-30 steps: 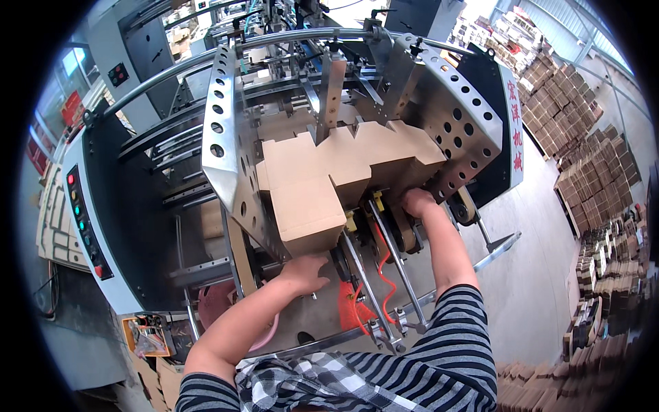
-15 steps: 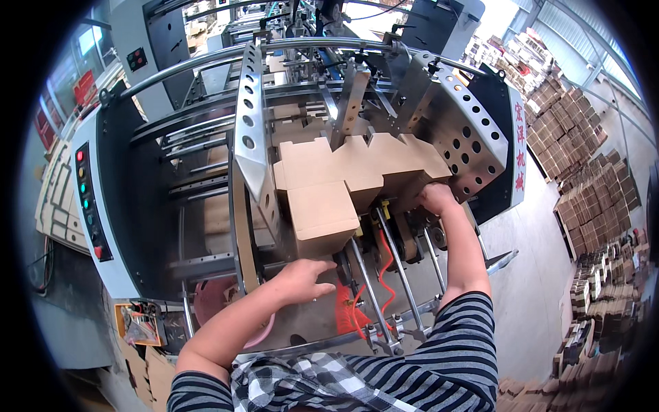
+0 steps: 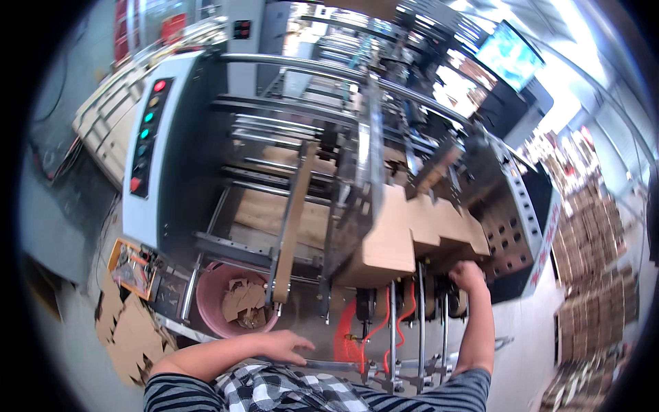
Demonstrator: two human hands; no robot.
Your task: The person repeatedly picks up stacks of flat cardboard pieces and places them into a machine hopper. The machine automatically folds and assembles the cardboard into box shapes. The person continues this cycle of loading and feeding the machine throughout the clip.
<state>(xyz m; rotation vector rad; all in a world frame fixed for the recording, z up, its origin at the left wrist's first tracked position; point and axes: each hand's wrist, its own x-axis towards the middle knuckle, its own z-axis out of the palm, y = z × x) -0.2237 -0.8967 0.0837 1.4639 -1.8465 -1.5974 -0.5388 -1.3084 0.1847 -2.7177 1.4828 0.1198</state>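
A stack of brown cardboard box blanks point(image 3: 390, 242) lies in the machine's feed bay, with notched upper edges and a squared block at the front left. Just below the stack's front right end is my right hand point(image 3: 469, 276), its fingers curled. Whatever it grips, if anything, is hidden. My left hand point(image 3: 288, 345) hovers in front of the machine, fingers apart and holding nothing. It is nearest a pink tub point(image 3: 206, 299) of cardboard scraps.
A perforated metal side plate point(image 3: 504, 230) borders the stack on the right. Metal rods point(image 3: 392, 323) and red air hoses point(image 3: 367, 336) run beneath it. A button panel point(image 3: 147, 130) stands at left. Cardboard piles point(image 3: 590, 233) line the floor at right.
My view has swung left, so the machine appears further right. My left hand has drawn back from the stack's front left corner toward my body. My right hand remains by the stack's right end.
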